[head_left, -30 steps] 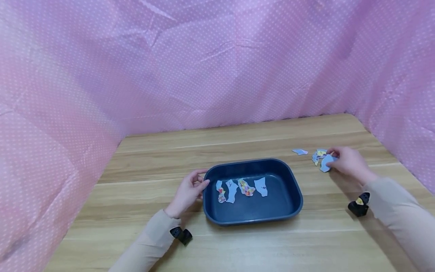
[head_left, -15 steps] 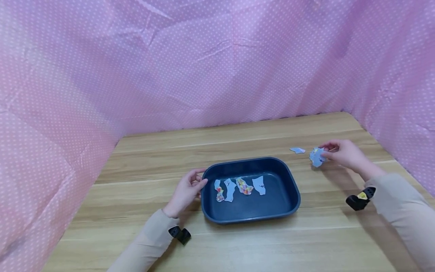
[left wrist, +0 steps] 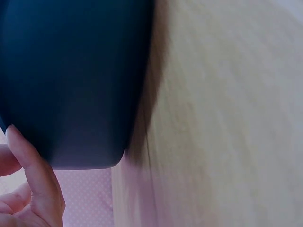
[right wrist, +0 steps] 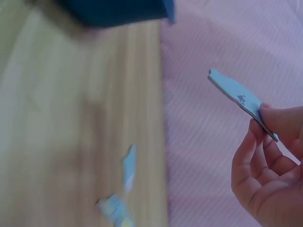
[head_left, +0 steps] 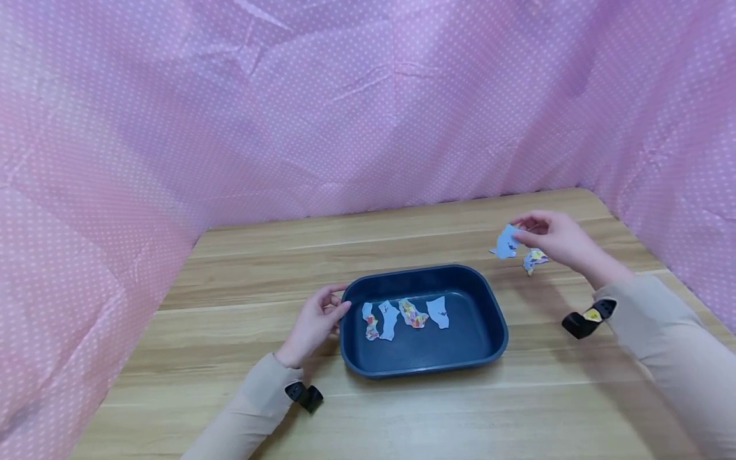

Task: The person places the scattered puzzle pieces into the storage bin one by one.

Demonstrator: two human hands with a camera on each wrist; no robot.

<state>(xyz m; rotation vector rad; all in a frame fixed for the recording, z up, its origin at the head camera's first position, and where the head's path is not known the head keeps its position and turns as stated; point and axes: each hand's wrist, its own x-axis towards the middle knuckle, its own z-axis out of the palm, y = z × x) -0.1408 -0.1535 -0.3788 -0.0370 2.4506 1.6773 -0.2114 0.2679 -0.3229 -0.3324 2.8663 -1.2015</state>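
My left hand (head_left: 313, 322) grips the left end of a dark blue rectangular tray (head_left: 425, 369), thumb at its rim. Several irregular flat puzzle pieces lie in a row inside, among them a colourful piece (head_left: 413, 314) and a light-blue piece (head_left: 438, 312). Beyond the tray's far right corner, my right hand (head_left: 560, 241) pinches a light-blue puzzle piece (head_left: 507, 243) above the table. In the right wrist view this held piece (right wrist: 239, 97) appears thin, with a small dark mark, between thumb and fingers. A multicoloured piece (head_left: 535, 259) lies on the table below the right hand.
A small pale-blue piece (right wrist: 129, 168) lies on the wooden table (head_left: 259, 255), mostly hidden behind the held piece in the head view. Pink dotted cloth (head_left: 345, 128) hangs along the back and sides. Each wrist wears a black camera (head_left: 588, 319).
My right hand has lifted the light-blue puzzle piece from beside the multicoloured one and carried it up and to the left. My left hand stays at the tray.
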